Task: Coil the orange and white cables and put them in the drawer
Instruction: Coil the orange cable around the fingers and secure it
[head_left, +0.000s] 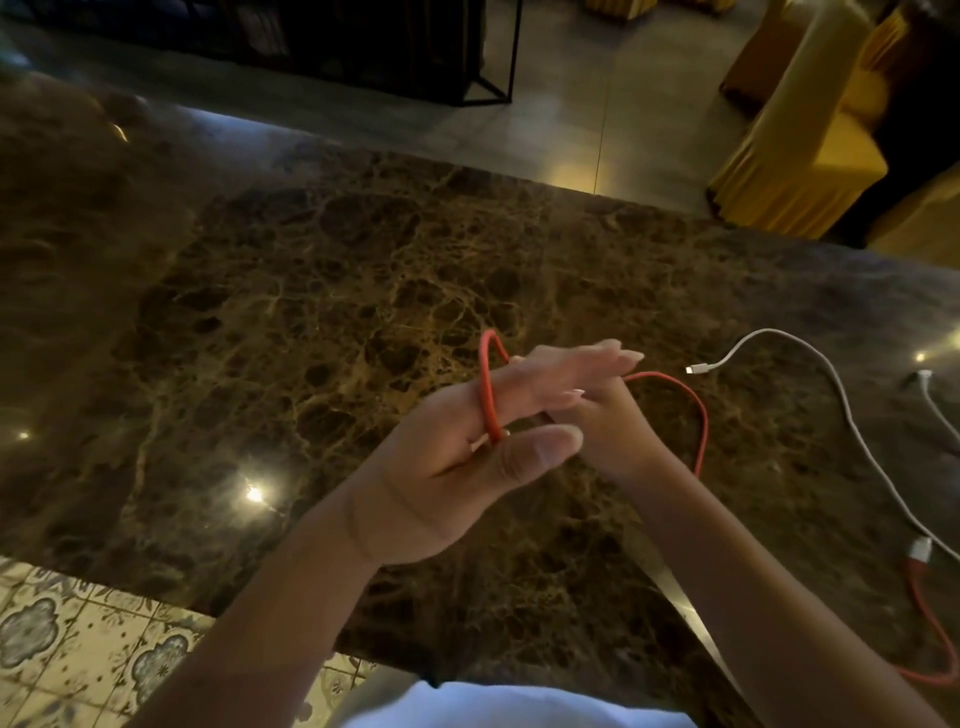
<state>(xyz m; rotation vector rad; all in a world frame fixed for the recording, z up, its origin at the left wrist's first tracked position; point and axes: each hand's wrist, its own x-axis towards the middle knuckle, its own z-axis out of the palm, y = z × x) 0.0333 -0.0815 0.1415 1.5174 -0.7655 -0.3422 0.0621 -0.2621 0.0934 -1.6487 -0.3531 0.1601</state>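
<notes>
The orange cable (488, 395) is looped around the fingers of your left hand (467, 457), which you hold flat and stretched out over the marble table (311, 291), palm turned sideways and thumb extended below the loop. From behind those fingers the cable arcs out to the right and drops down beside your right wrist; another stretch of it, with a white plug end, lies near the table's right edge. Your right hand (608, 421) sits just behind the left, mostly hidden by it, and I cannot tell whether it is pinching the cable or simply guiding it. Both forearms reach forward from the bottom of the view, converging over the table.

The white cable (831, 374) lies uncoiled on the table to the right, well apart from your hands, its connector pointing toward them.
</notes>
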